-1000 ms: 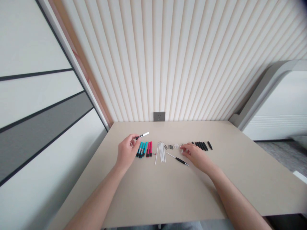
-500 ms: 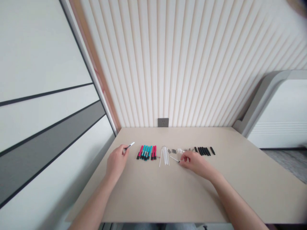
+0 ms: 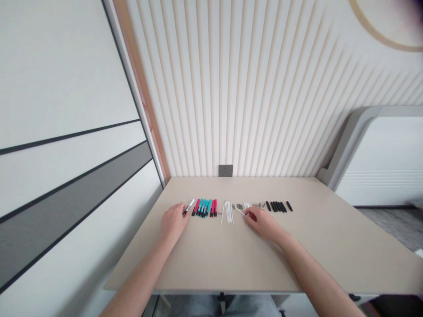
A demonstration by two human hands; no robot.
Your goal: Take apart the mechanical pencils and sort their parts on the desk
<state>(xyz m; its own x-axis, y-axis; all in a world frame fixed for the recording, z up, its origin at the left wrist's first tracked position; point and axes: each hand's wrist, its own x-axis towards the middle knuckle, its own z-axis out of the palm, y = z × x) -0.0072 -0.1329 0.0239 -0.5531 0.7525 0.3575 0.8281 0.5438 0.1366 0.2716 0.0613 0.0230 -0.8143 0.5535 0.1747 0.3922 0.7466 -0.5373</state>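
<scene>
Left hand [image 3: 174, 221] pinches a white-and-black pen [image 3: 189, 207] beside the coloured markers [image 3: 205, 207]; right hand [image 3: 262, 222] nips a thin refill [image 3: 240, 211] (light, stiff, slippery, I'd judge; hold mid-shaft) low over the table [image 3: 231, 259].

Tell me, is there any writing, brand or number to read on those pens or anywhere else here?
None can be read.
Coloured pens: any print too small to tell.
White pen in the left hand: no lettering shows.
Wall socket: no legible mark.

Six black caps [image 3: 279, 206], two hands [image 3: 173, 222]
</scene>
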